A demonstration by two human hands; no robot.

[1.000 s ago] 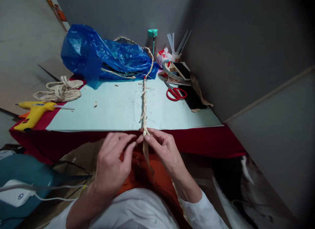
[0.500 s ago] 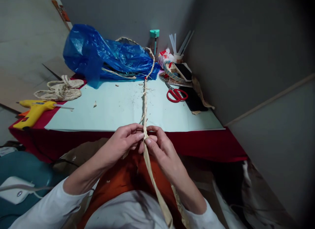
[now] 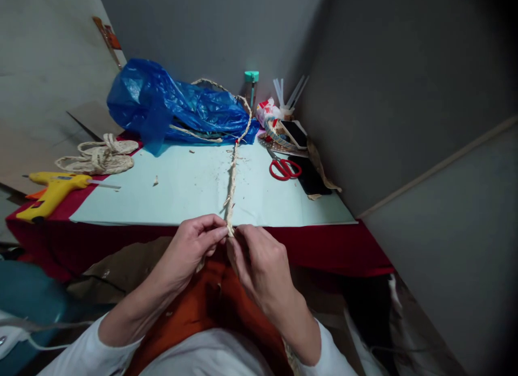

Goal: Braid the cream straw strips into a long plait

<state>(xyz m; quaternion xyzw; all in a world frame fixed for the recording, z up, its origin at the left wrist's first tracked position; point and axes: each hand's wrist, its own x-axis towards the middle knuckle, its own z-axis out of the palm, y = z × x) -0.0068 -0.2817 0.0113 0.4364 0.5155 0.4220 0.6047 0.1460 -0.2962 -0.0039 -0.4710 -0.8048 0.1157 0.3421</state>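
A pale braided cord (image 3: 232, 187) of dried plant fibre runs from the blue bag down over the white board to the table's front edge. At its near end my left hand (image 3: 197, 241) pinches the braid between thumb and fingers. Close against it, my right hand (image 3: 263, 257) is closed on the fibre strands at the same spot, its back turned up. The loose strand ends below are mostly hidden by my hands. Small stray fibres stick out along the braid.
A blue plastic bag (image 3: 182, 106) lies at the back. Red-handled scissors (image 3: 285, 169), a black phone (image 3: 311, 176) and a jar with a green lid (image 3: 251, 76) are on the right. Woven sandals (image 3: 101, 156) and a yellow glue gun (image 3: 52, 195) lie left.
My right hand has turned over, its back now up, and covers the strand that hung down toward my lap. Both hands sit slightly lower in view, and the camera has tilted a little.
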